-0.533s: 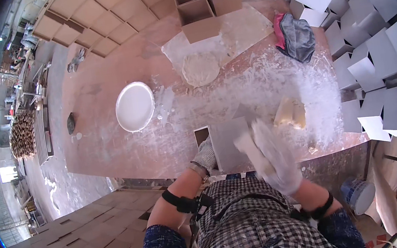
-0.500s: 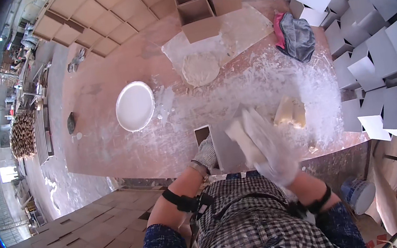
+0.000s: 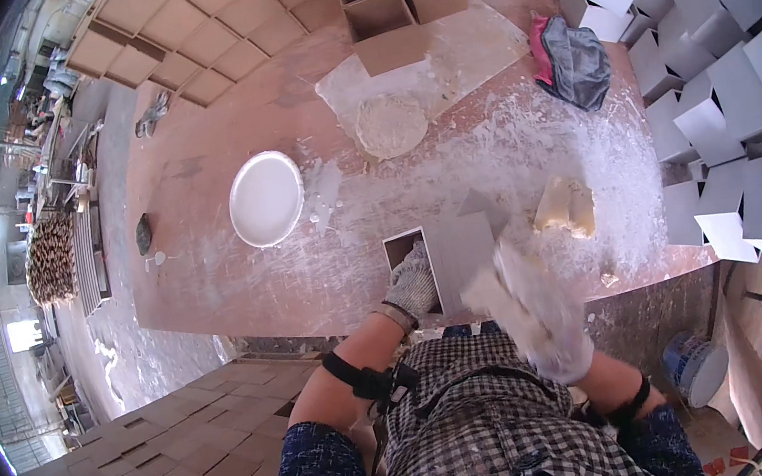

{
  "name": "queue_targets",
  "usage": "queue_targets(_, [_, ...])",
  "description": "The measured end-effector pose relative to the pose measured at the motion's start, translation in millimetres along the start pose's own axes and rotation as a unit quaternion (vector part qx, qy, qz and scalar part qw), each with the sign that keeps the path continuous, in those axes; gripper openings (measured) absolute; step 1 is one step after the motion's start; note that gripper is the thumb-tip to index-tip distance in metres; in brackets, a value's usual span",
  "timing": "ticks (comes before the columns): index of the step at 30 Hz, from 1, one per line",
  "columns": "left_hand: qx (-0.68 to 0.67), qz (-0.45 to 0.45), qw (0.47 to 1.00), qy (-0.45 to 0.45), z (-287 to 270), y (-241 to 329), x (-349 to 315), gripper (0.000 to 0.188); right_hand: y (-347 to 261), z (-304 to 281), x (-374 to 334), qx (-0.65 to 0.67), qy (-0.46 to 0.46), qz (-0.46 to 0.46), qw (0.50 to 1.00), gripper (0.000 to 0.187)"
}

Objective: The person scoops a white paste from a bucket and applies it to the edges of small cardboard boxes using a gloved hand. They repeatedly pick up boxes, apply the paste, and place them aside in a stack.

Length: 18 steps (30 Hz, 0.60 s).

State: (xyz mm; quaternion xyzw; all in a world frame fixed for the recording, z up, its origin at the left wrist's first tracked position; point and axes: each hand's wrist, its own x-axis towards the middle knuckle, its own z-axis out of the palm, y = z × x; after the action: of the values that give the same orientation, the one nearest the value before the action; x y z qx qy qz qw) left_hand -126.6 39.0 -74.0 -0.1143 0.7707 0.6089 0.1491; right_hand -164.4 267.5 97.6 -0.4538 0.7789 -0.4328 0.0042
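Note:
A small box (image 3: pixel 462 251) lies at the table's near edge, its open end to the left and a smooth light-grey side facing up. My left hand (image 3: pixel 412 284), in a grey knit glove, grips the box at that open end, its fingers partly inside. Just right of the box is my right hand (image 3: pixel 550 317) in a whitish glove, blurred by motion and closed round a cream-coloured pad (image 3: pixel 495 298). What the pad is made of is too smeared to tell.
A white round tub (image 3: pixel 266 199) stands left of centre. Yellowish lumps (image 3: pixel 565 207) lie right of the box. Brown open boxes (image 3: pixel 390 49) and a grey-pink cloth (image 3: pixel 576 64) sit farther back. Grey boxes (image 3: pixel 716 112) are stacked at right, brown ones (image 3: pixel 165 459) at lower left.
The box has turned slightly, showing more of its open end. My left hand has reached farther into that end. My right hand has drawn nearer to me, off the box's far part.

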Motion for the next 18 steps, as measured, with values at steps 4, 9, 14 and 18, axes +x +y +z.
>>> queue_targets(4, [0.073, -0.014, 0.995, -0.060, -6, -22, 4, 0.058, 25, 7, 55, 0.003, 0.024, 0.078, 0.997, 0.060])
queue_targets(9, [0.369, 0.040, 0.923, -0.101, -9, 23, 1, 0.059, 6, 32, 8, -0.118, -0.089, -0.006, 0.989, 0.062])
queue_targets(14, [0.167, -0.096, 0.979, -0.061, -10, 84, -12, 0.053, -20, 16, -30, -0.043, -0.234, 0.071, 0.969, 0.057])
queue_targets(18, [0.145, -0.092, 0.981, -0.089, -22, 98, -21, 0.050, -4, 19, -68, 0.042, 0.048, 0.150, 0.987, 0.055])
